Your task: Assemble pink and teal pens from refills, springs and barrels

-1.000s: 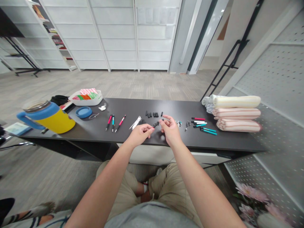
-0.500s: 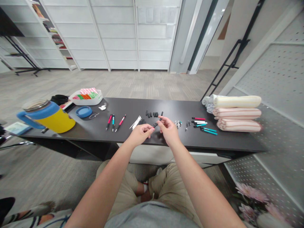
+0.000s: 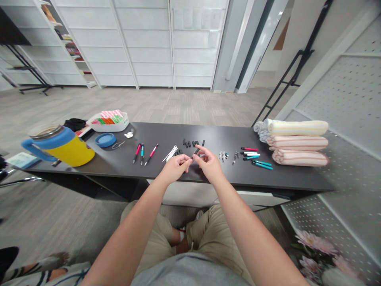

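Observation:
Over the table's front half, my left hand [image 3: 177,166] and my right hand [image 3: 207,162] meet fingertip to fingertip. Both pinch a small black pen part [image 3: 197,151], tilted up to the right; its lower end is hidden by the fingers. Behind the hands several short black pen grips [image 3: 189,143] lie in a row. White refill tubes [image 3: 170,153] and thin black pieces [image 3: 179,152] are left of them. To the right are small silvery pen tips [image 3: 222,155], tiny dark metal pieces [image 3: 236,155] and coloured barrels [image 3: 257,163].
Three assembled pens [image 3: 142,154] lie on the dark table [image 3: 154,133]. Farther left are a blue lid [image 3: 105,140], a white basket [image 3: 111,127] of wrapped items and a big yellow-blue mug [image 3: 70,149]. Rolled towels [image 3: 299,142] are stacked at the right end.
My right fingers have slid down and left along the black piece, closer to my left fingertips. My left hand has hardly moved. The things on the table lie as before.

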### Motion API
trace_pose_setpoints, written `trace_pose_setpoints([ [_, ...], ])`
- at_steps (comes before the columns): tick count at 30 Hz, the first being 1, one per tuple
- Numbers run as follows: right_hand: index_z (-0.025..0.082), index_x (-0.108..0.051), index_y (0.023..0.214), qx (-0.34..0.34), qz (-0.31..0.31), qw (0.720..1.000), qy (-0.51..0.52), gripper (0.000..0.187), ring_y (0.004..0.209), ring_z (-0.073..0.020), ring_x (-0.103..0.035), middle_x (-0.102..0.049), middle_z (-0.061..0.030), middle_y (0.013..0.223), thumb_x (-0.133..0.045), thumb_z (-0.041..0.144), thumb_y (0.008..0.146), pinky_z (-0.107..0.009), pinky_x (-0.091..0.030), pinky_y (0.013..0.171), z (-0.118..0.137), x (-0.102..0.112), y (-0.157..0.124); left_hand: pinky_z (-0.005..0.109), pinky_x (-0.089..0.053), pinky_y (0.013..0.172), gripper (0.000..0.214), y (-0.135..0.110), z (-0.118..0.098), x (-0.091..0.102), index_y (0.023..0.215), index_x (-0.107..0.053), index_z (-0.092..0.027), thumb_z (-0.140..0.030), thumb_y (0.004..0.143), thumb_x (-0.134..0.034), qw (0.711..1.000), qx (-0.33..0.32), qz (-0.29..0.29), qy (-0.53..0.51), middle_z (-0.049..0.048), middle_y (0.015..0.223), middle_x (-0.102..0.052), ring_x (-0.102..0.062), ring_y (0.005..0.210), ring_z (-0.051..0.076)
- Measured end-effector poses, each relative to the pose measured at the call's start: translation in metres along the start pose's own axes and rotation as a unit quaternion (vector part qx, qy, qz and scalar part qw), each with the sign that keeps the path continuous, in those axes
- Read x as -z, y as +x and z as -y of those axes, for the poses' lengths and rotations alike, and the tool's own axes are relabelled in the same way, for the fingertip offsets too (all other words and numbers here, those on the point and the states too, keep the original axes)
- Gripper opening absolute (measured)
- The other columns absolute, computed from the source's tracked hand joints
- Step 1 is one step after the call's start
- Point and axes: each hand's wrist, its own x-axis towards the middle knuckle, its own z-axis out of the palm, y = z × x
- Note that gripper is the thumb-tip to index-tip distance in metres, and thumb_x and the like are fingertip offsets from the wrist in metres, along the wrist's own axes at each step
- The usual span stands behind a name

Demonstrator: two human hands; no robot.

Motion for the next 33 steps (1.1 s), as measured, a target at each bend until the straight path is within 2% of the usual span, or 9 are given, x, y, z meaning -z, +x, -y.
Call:
trace_pose_setpoints([
  [16, 0.031, -0.067, 0.138, 0.0, 0.017, 1.0, -0.013, 0.054, 0.06, -0.0089, -0.051, -0.066, -0.0022, 0.109, -0.075, 0.049, 0.088, -0.025, -0.047, 0.054, -0.0007, -0.0003, -0.0001, 0.024, -0.04, 0.062, 0.033, 0.0006, 0.0032, 0.0005, 0.093, -0.068, -0.019, -0.049, 0.1, -0.056, 1.0, 0.0, -0.001, -0.021, -0.0026, 0.066, -0.064, -0.055, 0.061, 0.012],
  [19, 0.031, -0.061, 0.142, 0.005, 0.006, 0.999, 0.04, 0.057, 0.064, -0.0098, -0.055, -0.064, -0.005, 0.12, -0.075, 0.047, 0.089, -0.025, -0.049, 0.053, -0.0012, -0.0017, -0.0003, 0.024, -0.04, 0.062, 0.034, 0.0009, 0.003, -0.0002, 0.096, -0.069, -0.019, -0.05, 0.099, -0.056, 1.0, 0.005, -0.008, -0.023, -0.0026, 0.067, -0.064, -0.055, 0.061, 0.012],
  [21, 0.029, -0.059, 0.137, 0.005, -0.023, 0.994, 0.104, 0.051, 0.068, -0.0114, -0.058, -0.063, -0.0064, 0.123, -0.072, 0.046, 0.091, -0.024, -0.049, 0.052, -0.0021, -0.0022, 0.0002, 0.024, -0.04, 0.062, 0.035, 0.0006, 0.0021, -0.0008, 0.097, -0.07, -0.019, -0.052, 0.098, -0.058, 1.0, 0.013, -0.015, -0.021, -0.0026, 0.066, -0.064, -0.055, 0.061, 0.012],
  [25, 0.027, -0.058, 0.124, -0.003, -0.094, 0.975, 0.199, 0.037, 0.065, -0.0102, -0.054, -0.064, -0.0024, 0.107, -0.069, 0.041, 0.092, -0.021, -0.044, 0.047, -0.0035, -0.0012, 0.0016, 0.024, -0.04, 0.061, 0.036, -0.0003, -0.0006, -0.0015, 0.097, -0.073, -0.019, -0.053, 0.095, -0.062, 0.999, 0.026, -0.016, -0.011, -0.0022, 0.065, -0.065, -0.056, 0.06, 0.013],
  [33, 0.029, -0.053, 0.125, 0.001, -0.096, 0.974, 0.206, 0.042, 0.056, -0.0071, -0.047, -0.06, 0.0013, 0.104, -0.071, 0.038, 0.088, -0.021, -0.039, 0.045, -0.0028, 0.0003, 0.0017, 0.024, -0.042, 0.061, 0.037, 0.0001, -0.002, -0.002, 0.099, -0.075, -0.018, -0.053, 0.092, -0.065, 0.999, 0.035, -0.006, -0.012, -0.0019, 0.064, -0.065, -0.058, 0.06, 0.013],
])
